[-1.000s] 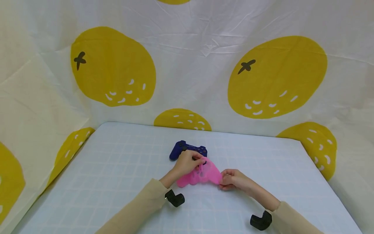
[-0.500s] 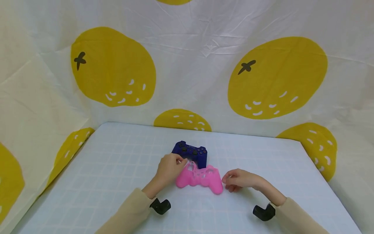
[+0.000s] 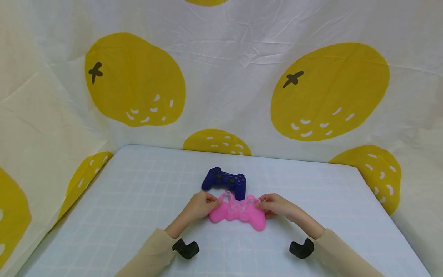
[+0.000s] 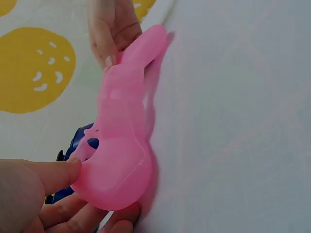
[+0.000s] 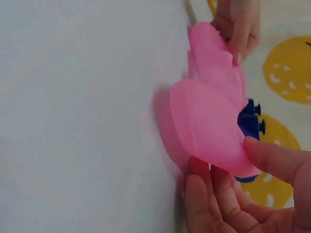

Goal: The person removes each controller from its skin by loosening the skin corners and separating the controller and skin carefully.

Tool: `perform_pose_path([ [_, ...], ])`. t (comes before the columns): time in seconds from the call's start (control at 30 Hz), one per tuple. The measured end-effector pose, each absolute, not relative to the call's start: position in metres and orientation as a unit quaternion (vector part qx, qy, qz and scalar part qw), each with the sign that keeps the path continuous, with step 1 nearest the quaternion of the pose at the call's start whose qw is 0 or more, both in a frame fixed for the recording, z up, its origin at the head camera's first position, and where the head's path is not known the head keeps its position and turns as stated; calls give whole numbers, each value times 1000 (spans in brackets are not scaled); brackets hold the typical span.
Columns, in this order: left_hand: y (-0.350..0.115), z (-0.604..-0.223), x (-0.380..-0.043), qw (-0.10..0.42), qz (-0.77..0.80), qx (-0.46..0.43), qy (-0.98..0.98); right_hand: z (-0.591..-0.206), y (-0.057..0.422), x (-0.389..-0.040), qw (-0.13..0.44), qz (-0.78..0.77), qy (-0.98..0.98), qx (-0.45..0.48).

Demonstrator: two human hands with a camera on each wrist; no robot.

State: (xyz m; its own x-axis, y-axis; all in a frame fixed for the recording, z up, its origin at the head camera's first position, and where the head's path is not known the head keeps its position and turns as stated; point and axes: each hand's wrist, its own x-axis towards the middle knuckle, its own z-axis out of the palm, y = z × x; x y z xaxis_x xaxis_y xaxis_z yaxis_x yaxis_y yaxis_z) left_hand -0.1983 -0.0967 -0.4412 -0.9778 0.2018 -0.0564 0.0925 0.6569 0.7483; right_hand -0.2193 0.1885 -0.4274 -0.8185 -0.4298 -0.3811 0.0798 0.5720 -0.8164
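Note:
A pink silicone controller cover (image 3: 238,212) with cut-out holes lies in front of a dark blue game controller (image 3: 225,179) on the table. My left hand (image 3: 200,206) pinches the cover's left side, thumb on top and fingers below, as the left wrist view shows on the pink grip (image 4: 116,170). At the opposite side my right hand (image 3: 277,206) holds the cover the same way, its thumb at the edge of the right grip (image 5: 209,126). The controller's right handle reaches the cover's back edge in the head view.
The table (image 3: 138,192) has a pale checked cloth. Behind it hangs a white curtain (image 3: 228,77) printed with yellow fruit. Black wrist cameras (image 3: 186,249) sit at both cuffs.
The cover, earlier tilted over part of the controller, now lies in front of it. My left hand has shifted left along the cover; my right hand left its edge, then took hold again.

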Motion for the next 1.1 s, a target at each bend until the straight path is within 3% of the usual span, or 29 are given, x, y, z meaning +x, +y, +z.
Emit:
perform_pose_path([
  [0.17,-98,-443,-197,67,434,76,895,-428,194,-218,272,-492,820,-109],
  [0.6,-80,-438,-200,1,462,100,881,-418,224,-230,262,-538,794,-108],
  [0.8,-63,-433,-206,17,475,110,873,-411,246,-237,294,-537,780,-128],
  [1.1,-31,-426,-215,68,504,129,851,-409,285,-243,294,-531,785,-125],
])
